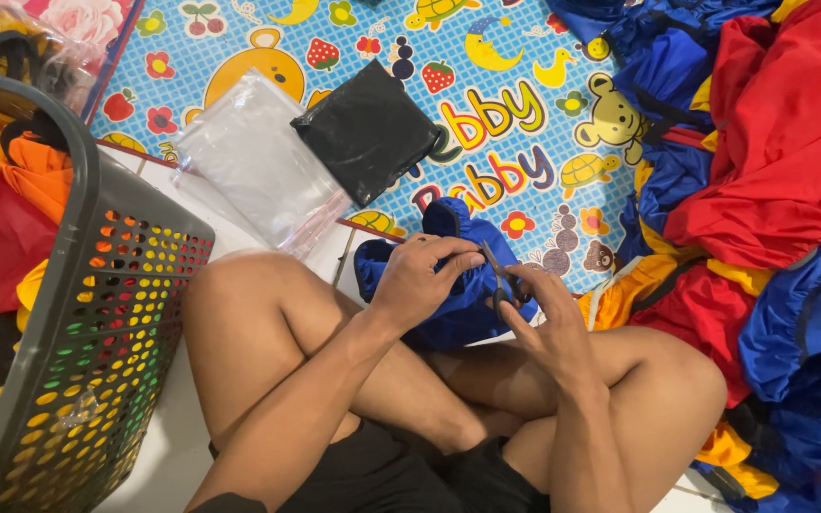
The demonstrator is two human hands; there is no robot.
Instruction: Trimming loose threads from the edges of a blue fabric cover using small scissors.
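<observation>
Blue fabric [448,299] sits bunched between the two hands, resting just beyond the crossed legs, over the near edge of the colourful play mat [525,123]. Left hand [420,280] comes in from the left, fingers [453,258] pressed together, pinching a fold of the blue cloth and holding it up. Right hand [544,313] is on the right side of the bundle, fingers threaded through the handles of small dark scissors [498,275], which point up and away from the body, their long axis running near to far. Whether the blades are parted or closed I cannot tell; they are thin and partly hidden. The pinched fold lies immediately left of the blades, touching or very nearly so, and the two hands are equally close to the cloth.

Farther off on the mat lie a clear plastic bag [254,157] and, just right of it, a black folded packet [368,128]. A grey perforated laundry basket [97,332] stands at the left holding red and yellow cloth. Over on the right a big heap of red, blue and yellow garments [772,190] spreads across the floor.
</observation>
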